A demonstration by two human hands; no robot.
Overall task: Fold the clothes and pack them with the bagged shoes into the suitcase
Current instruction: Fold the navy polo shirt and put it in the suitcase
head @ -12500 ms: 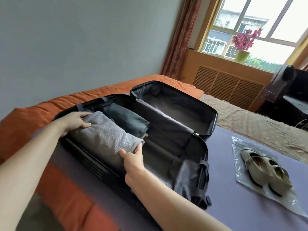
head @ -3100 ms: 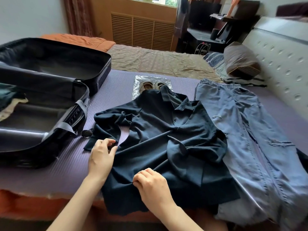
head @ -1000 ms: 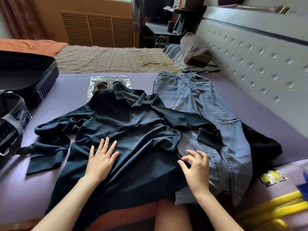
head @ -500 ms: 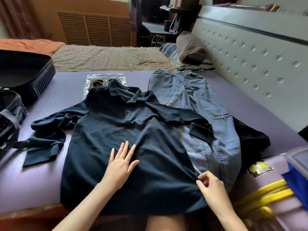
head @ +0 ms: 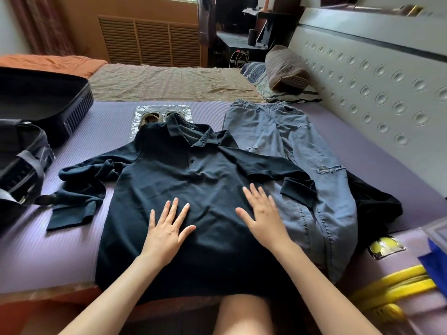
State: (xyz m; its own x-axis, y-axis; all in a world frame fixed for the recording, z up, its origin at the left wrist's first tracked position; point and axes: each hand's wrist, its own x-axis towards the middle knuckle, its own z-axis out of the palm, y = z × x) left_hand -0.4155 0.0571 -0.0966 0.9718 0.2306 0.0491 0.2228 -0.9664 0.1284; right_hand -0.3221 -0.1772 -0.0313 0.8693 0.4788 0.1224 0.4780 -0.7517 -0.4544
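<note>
A dark long-sleeved polo shirt (head: 183, 180) lies spread face up on the purple mat (head: 55, 247), its collar away from me. My left hand (head: 168, 229) rests flat on its lower front with fingers spread. My right hand (head: 262, 212) lies flat on the shirt's right side, fingers straight. Light blue jeans (head: 302, 151) stretch out to the right, partly under the shirt's right sleeve. The bagged shoes (head: 154, 116) sit beyond the collar, partly covered by it. The open black suitcase (head: 36, 122) is at the left edge.
Another dark garment (head: 377, 201) lies right of the jeans. A pillow (head: 285, 68) sits by the grey headboard (head: 377, 88). A yellow-handled bag (head: 396, 288) and a blue item are at the lower right. The mat's near edge runs under my arms.
My right hand has let go of the shirt's hem corner and moved up to lie flat on the shirt. My left hand stays flat. The shirt body looks smoother.
</note>
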